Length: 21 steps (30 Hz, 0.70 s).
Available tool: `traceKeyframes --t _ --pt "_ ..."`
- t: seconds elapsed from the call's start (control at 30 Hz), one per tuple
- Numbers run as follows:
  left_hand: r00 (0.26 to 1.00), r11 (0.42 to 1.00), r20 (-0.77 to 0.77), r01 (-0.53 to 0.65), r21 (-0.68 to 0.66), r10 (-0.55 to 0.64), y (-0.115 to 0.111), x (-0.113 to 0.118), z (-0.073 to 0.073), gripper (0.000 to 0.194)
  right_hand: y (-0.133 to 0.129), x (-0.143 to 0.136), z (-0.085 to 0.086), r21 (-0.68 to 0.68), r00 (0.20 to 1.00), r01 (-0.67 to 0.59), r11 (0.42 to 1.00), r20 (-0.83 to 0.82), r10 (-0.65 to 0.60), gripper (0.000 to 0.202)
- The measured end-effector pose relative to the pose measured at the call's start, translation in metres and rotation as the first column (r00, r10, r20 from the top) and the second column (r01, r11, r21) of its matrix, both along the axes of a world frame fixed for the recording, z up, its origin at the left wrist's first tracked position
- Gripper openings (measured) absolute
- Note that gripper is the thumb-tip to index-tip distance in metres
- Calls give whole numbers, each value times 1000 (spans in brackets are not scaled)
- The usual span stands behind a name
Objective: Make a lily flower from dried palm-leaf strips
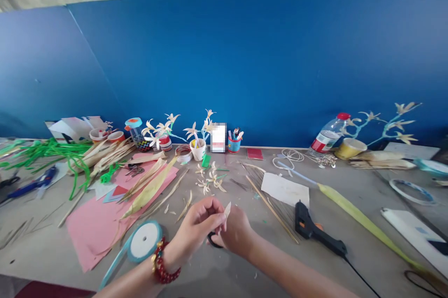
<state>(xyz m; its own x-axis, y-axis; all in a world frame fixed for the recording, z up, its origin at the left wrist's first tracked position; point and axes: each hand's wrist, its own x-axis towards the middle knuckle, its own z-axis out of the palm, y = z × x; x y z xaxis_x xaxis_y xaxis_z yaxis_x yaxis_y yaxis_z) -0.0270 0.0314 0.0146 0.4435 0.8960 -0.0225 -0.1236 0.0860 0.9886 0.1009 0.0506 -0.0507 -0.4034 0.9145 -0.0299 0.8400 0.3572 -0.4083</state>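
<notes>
My left hand point(203, 222), with red beads at its wrist, pinches a small pale petal-shaped piece point(227, 211) between thumb and finger. Close against it on the right is my right hand point(238, 232), curled around black-handled scissors point(214, 240); only part of a black loop shows and the blades are hidden. Beyond the hands, several pale flowers point(215, 179) lie on the grey table point(210, 274). Left of my left hand stands a roll of light blue tape point(144, 240) with its end trailing toward the front. Small pale scraps lie around.
Pink sheets point(91, 223) and dried husks point(143, 197) lie at the left, beside green strands point(66, 151). A black glue gun point(317, 232) with a cord and a long yellow-green husk point(364, 223) are at the right. Cups with flower stems and a bottle point(327, 137) line the blue partition.
</notes>
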Motion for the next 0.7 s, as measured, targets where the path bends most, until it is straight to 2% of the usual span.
traceKeyframes --t 0.17,0.3,0.33,0.37,0.43,0.5,0.6,0.7 --pt "1000 999 10 5 -36 -5 -3 -1 -7 21 6 8 2 -102 973 -129 986 -203 107 29" --pt "1000 1000 17 8 -24 -7 -4 -5 -4 22 4 33 22 -137 911 -232 963 -378 166 11" --pt "1000 1000 5 -1 -8 1 -3 -5 -2 22 2 40 29 -148 888 -245 958 -430 161 12" --pt "1000 1000 -15 -13 11 13 -2 -5 0 22 0 48 36 -172 850 -251 953 -511 131 16" --pt "998 999 -63 -24 42 27 1 -4 4 22 -6 61 48 -279 676 -264 923 -736 -29 15" --pt "995 998 -94 -16 57 21 6 0 4 21 -11 68 55 -356 529 -274 893 -832 -169 13" --pt "995 997 -101 3 71 4 12 7 -1 20 -13 69 55 -392 486 -190 900 -834 -261 19" --pt "998 999 -70 6 54 -2 16 12 -5 20 -12 67 49 -385 424 -88 919 -849 -316 26"
